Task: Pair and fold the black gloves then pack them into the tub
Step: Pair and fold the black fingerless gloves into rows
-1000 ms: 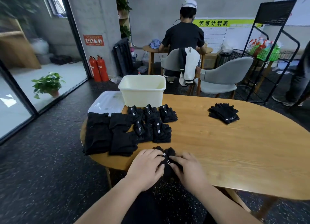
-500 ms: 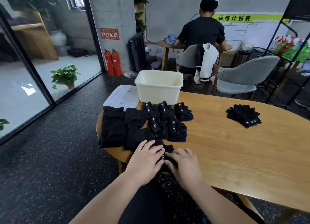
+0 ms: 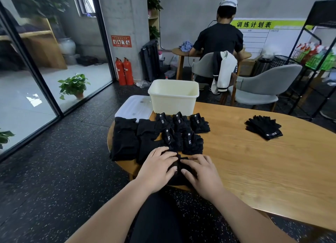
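A folded black glove pair (image 3: 179, 165) lies at the near edge of the wooden table (image 3: 254, 166). My left hand (image 3: 158, 168) and my right hand (image 3: 201, 172) both press flat on it, fingers meeting over its middle, so most of it is hidden. Just beyond them, several folded glove bundles (image 3: 192, 142) with white labels lie in two rows. A loose stack of unfolded black gloves (image 3: 263, 128) sits at the right. The cream tub (image 3: 173, 97) stands at the far edge behind the bundles; what it holds cannot be seen.
Two larger folded black cloths (image 3: 125, 139) lie left of the bundles. A clear lid (image 3: 134, 108) sits beside the tub. Behind the table are grey chairs (image 3: 258, 90), a seated person (image 3: 220, 39) and a black wire rack (image 3: 316, 48).
My hands have slid the glove pair a little forward, toward the rows of bundles. Its white label, visible before, is now covered by my fingers.
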Available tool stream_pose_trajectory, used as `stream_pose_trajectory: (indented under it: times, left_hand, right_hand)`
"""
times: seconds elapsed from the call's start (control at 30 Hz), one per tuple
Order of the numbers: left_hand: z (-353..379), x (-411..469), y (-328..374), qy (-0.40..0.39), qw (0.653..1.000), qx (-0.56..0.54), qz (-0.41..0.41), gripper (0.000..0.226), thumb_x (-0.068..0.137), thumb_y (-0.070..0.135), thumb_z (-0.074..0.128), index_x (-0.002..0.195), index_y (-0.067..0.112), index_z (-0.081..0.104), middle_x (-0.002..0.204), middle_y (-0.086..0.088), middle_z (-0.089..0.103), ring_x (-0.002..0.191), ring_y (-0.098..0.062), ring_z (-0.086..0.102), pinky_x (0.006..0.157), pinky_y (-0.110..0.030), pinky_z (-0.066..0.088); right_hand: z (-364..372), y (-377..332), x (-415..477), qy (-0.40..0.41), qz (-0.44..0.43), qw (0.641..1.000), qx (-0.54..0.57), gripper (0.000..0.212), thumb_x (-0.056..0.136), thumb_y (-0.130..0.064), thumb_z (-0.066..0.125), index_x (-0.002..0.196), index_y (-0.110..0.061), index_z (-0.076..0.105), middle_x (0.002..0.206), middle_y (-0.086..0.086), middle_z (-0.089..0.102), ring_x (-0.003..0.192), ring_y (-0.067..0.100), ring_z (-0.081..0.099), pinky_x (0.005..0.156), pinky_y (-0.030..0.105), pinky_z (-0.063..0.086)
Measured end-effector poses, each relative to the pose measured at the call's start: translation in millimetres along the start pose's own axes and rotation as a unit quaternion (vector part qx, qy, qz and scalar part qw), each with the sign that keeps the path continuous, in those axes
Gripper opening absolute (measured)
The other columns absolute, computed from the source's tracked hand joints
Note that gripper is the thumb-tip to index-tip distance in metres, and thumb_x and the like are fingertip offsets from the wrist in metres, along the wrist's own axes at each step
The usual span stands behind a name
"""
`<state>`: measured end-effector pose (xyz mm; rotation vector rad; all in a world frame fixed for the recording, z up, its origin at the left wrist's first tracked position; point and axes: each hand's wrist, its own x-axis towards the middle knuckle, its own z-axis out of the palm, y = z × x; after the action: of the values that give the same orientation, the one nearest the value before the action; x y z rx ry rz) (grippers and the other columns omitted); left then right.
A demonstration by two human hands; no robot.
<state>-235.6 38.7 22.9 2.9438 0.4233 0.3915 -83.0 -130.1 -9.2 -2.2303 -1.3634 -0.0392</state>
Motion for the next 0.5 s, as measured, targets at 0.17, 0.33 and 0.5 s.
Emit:
stream_pose_trajectory:
  times: [0.17, 0.33, 0.5]
  left_hand:
    - [-5.8, 11.4, 6.6, -0.001, 1.0, -0.01, -0.013, 0.051, 0.109, 0.054, 0.041, 0.153, 0.032, 0.054, 0.159, 0.021, 0.046, 0.154, -0.007, 0.021, 0.128, -0.028, 0.009]
    - [-5.0, 27.3, 17.9, -0.01, 1.0, -0.002, -0.004, 0.051, 0.11, 0.055, 0.039, 0.155, 0.033, 0.051, 0.16, 0.02, 0.045, 0.154, -0.008, 0.022, 0.128, -0.03, 0.01]
    - [0.0, 55.0, 42.7, -0.028, 0.999, -0.011, 0.012, 0.052, 0.11, 0.055, 0.039, 0.156, 0.033, 0.05, 0.161, 0.018, 0.043, 0.154, -0.009, 0.021, 0.128, -0.031, 0.011]
  right_hand:
    - [-11.0, 10.4, 8.1, -0.025, 0.019, 0.999, -0.008, 0.054, 0.099, -0.069, 0.04, 0.145, -0.045, 0.057, 0.139, -0.017, 0.053, 0.132, 0.013, 0.038, 0.111, 0.036, 0.042]
    - [-26.2, 23.3, 14.5, -0.044, 0.045, 0.998, -0.026, 0.054, 0.103, -0.064, 0.044, 0.153, -0.044, 0.047, 0.148, -0.014, 0.049, 0.139, 0.015, 0.033, 0.113, 0.035, 0.04]
    - [-46.4, 46.7, 18.8, -0.05, 0.07, 0.994, -0.061, 0.056, 0.104, -0.063, 0.042, 0.156, -0.043, 0.041, 0.149, -0.01, 0.05, 0.137, 0.02, 0.036, 0.112, 0.037, 0.041]
